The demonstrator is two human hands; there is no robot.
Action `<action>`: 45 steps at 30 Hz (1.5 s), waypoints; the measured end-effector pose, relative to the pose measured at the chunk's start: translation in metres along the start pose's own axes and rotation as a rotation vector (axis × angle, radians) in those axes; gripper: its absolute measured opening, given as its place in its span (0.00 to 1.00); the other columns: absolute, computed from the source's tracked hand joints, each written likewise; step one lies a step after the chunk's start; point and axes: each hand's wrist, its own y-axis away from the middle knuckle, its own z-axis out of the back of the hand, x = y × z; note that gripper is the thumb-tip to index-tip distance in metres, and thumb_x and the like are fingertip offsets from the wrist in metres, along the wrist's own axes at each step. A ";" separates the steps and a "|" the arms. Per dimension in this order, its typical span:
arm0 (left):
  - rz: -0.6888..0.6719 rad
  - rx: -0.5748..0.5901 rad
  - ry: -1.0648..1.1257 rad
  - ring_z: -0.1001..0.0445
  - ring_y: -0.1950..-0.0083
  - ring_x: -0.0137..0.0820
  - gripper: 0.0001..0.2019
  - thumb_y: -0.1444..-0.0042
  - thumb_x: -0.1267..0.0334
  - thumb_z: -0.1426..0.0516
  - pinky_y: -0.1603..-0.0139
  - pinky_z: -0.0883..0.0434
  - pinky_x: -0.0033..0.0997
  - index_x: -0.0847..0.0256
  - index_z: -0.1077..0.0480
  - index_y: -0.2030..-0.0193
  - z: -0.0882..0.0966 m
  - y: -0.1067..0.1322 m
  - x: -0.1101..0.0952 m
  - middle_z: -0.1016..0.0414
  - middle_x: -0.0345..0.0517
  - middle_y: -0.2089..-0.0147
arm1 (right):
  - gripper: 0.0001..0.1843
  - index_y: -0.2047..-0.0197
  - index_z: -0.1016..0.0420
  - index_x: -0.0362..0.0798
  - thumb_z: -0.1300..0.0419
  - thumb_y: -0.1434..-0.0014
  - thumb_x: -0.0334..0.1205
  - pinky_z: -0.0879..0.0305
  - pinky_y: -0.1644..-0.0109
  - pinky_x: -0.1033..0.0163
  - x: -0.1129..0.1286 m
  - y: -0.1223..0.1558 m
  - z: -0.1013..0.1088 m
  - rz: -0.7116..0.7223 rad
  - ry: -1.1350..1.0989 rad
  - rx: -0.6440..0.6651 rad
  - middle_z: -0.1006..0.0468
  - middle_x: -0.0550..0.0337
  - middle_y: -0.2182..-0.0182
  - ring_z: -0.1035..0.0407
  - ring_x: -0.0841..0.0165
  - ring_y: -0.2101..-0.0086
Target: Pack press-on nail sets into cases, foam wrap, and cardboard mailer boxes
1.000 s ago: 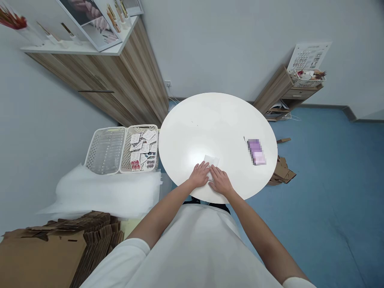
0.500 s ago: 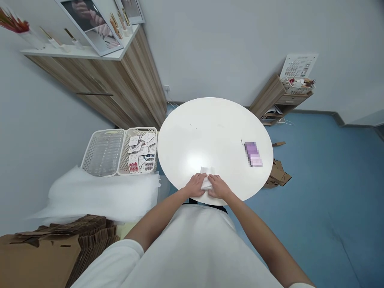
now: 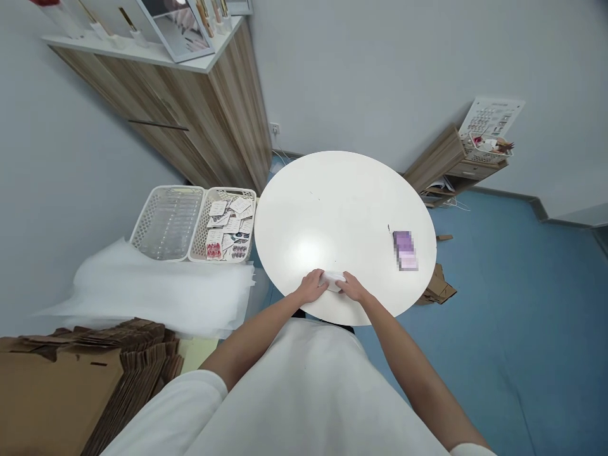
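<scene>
Near the front edge of the round white table, both my hands hold a small white foam-wrapped packet. My left hand grips its left end, with the fingers curled against it. The right end is gripped by my right hand, thumb and fingers closed around it. Whatever lies inside the wrapping is hidden. A purple and pink thing, blurred into blocks, lies farther right on the tabletop, with a small dark item just behind it.
Left of the table stand a basket of clear plastic cases and a basket of carded nail sets. White foam sheets and stacked flat cardboard boxes lie nearer me. Folded cardboard rests on the floor at right.
The packet lay flatter under my hands before; now it looks narrower and is gripped at both ends. My hands have moved slightly apart and away from me. The camera view has shifted.
</scene>
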 end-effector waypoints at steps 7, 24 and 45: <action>0.150 -0.254 0.177 0.31 0.65 0.29 0.16 0.51 0.57 0.47 0.64 0.34 0.30 0.58 0.43 0.56 -0.013 -0.007 0.005 0.33 0.44 0.59 | 0.27 0.50 0.44 0.51 0.46 0.52 0.50 0.34 0.73 0.64 -0.011 -0.009 -0.007 -0.050 -0.141 -0.132 0.32 0.59 0.65 0.34 0.70 0.72; 0.534 -0.380 0.219 0.30 0.64 0.31 0.13 0.56 0.55 0.43 0.65 0.36 0.27 0.59 0.34 0.66 -0.019 -0.015 -0.006 0.28 0.44 0.64 | 0.17 0.58 0.41 0.51 0.47 0.52 0.45 0.41 0.72 0.65 -0.028 -0.013 -0.013 -0.045 -0.104 -0.186 0.34 0.69 0.80 0.35 0.70 0.78; 0.654 -0.403 0.389 0.29 0.66 0.31 0.18 0.54 0.50 0.43 0.68 0.35 0.28 0.59 0.37 0.62 -0.033 -0.010 -0.007 0.29 0.45 0.64 | 0.14 0.63 0.36 0.51 0.46 0.53 0.49 0.38 0.70 0.63 -0.031 -0.026 -0.006 -0.089 -0.074 -0.260 0.29 0.60 0.69 0.34 0.67 0.71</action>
